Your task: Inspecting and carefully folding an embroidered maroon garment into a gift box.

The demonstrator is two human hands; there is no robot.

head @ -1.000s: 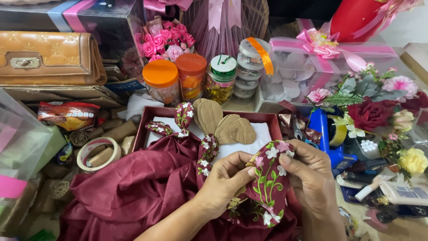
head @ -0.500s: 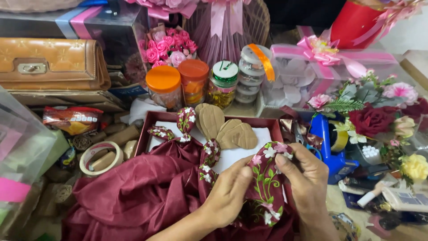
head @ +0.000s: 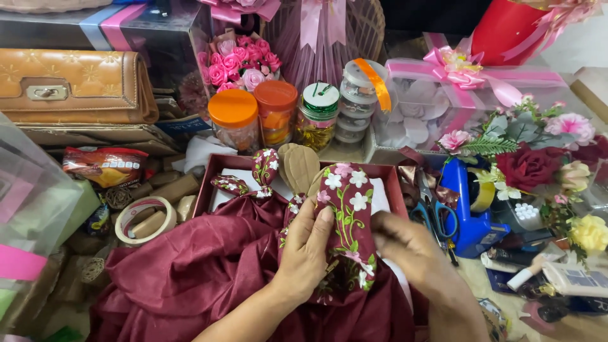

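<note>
Maroon embroidered cloth is held up by both hands over an open gift box.

Maroon fabric with pink and white embroidered flowers (head: 347,215) is pinched between the left hand (head: 307,250), whose fingers are closed along its left edge, and the right hand (head: 405,244), whose fingers are bent and seem to grip the right edge, though this part is blurred. It is held just above the dark red box (head: 396,183), with the loose plain fabric (head: 190,278) spilling out below. It is judged to be light, soft and limp, so it would fold easily; the stiffer embroidered border looks the best place to be gripped. Scissors (head: 434,212) lie near on the right.
</note>
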